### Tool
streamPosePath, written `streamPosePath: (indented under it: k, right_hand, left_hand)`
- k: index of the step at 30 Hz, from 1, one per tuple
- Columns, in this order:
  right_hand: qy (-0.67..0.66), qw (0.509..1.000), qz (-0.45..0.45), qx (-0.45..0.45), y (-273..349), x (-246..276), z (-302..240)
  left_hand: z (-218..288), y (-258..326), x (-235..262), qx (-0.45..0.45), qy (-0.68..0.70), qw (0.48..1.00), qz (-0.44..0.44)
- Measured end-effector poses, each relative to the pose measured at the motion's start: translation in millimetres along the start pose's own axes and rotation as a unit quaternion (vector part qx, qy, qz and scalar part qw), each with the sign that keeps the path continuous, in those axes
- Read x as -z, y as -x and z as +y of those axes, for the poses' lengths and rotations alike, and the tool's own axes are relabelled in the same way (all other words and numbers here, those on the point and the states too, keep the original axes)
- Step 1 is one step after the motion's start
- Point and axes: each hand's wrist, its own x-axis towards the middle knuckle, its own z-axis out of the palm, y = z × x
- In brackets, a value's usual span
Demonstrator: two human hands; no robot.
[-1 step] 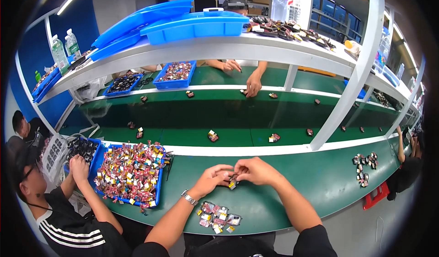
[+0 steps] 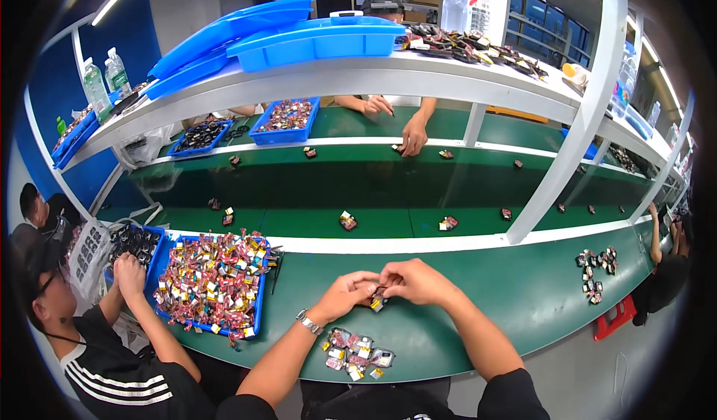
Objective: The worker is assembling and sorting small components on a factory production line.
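- At the near edge of the green work surface (image 2: 523, 293), the left hand (image 2: 345, 294) and right hand (image 2: 415, 280) meet fingertip to fingertip, both pinching one small dark component with a yellow patch (image 2: 377, 300) just above the surface.
- The left hand's fingers are curled and pressed onto the component from its left side; a silver metal wristwatch (image 2: 308, 322) sits on that wrist.
- The right hand's fingers are bent over the component from the right and above, thumb and forefinger closed on it.
- Just in front of the hands, nearer the person, lies a small pile of flat pink, yellow and dark packets (image 2: 357, 350) on the green surface.
- To the left, a blue plastic tray heaped with small red, yellow and silver packets (image 2: 211, 280) rests on the same surface, well apart from the hands.
- A neighbouring person in a black shirt with white stripes (image 2: 112, 375) stands at the far left, one hand (image 2: 128, 271) raised beside the blue tray.
- Beyond the white rail, a dark green conveyor belt (image 2: 388, 185) carries scattered single components.
- Across the belt, another person's hands (image 2: 413, 132) rest on the far green counter, under a white shelf holding long blue plastic trays (image 2: 314, 39).
- A small cluster of dark parts (image 2: 596, 265) lies on the surface to the far right.
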Motion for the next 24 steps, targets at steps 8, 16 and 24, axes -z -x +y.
streamPosePath:
  k: [8, 16, 24]
  right_hand:
    - [0.051, 0.98, 0.179, 0.065, 7.3, -31.7, 14.1]
    - [0.203, 0.932, 0.268, 0.138, 4.0, -52.4, 20.4]
    - [0.19, 0.937, 0.247, 0.161, 0.9, -39.7, 27.4]
  left_hand:
    - [-8.2, -2.2, 4.6, 0.038, 0.015, 0.999, -0.007]
    - [-10.9, -4.4, 6.1, 0.023, 0.032, 0.998, 0.046]
    - [-7.5, -4.9, 3.0, 0.005, 0.075, 0.996, 0.05]
